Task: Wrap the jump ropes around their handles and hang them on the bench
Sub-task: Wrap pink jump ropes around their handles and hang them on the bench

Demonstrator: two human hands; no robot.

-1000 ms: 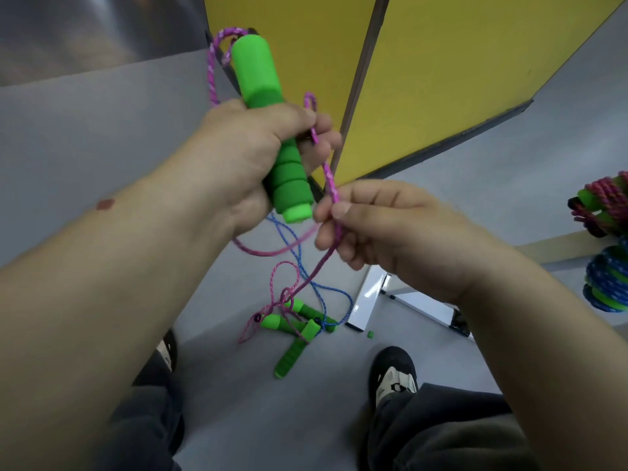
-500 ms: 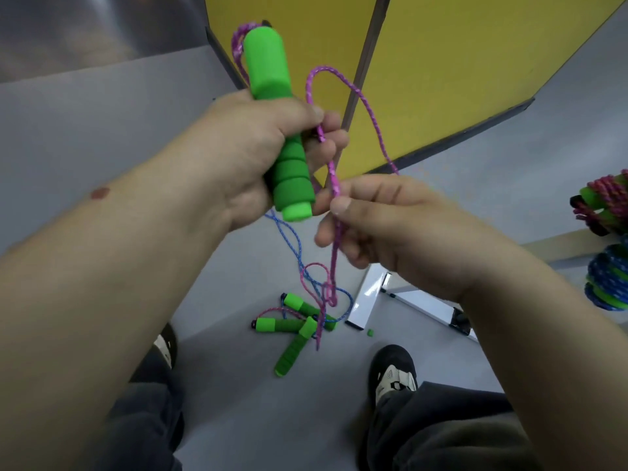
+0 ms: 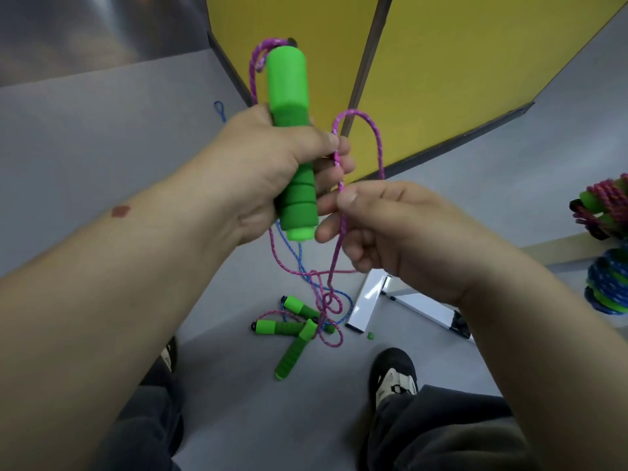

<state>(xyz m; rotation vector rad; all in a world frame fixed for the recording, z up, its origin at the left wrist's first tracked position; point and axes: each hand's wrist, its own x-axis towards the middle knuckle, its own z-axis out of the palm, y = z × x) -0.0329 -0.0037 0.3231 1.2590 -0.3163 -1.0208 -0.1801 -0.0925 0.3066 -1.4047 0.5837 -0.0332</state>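
so, in the head view, the left hand (image 3: 268, 164) grips a green handle (image 3: 293, 144) upright, while the right hand (image 3: 401, 232) pinches the pink rope (image 3: 341, 232) just beside it, a loose loop arching above the fingers. no turns sit on this handle yet, so this wrap looks barely begun. on the floor (image 3: 102, 130) below lie three more green handles (image 3: 295, 338) in tangled pink and blue cord, still unwound. at the right edge, two wrapped bundles (image 3: 608, 212) already hang by the bench (image 3: 560, 249), so roughly half seems done
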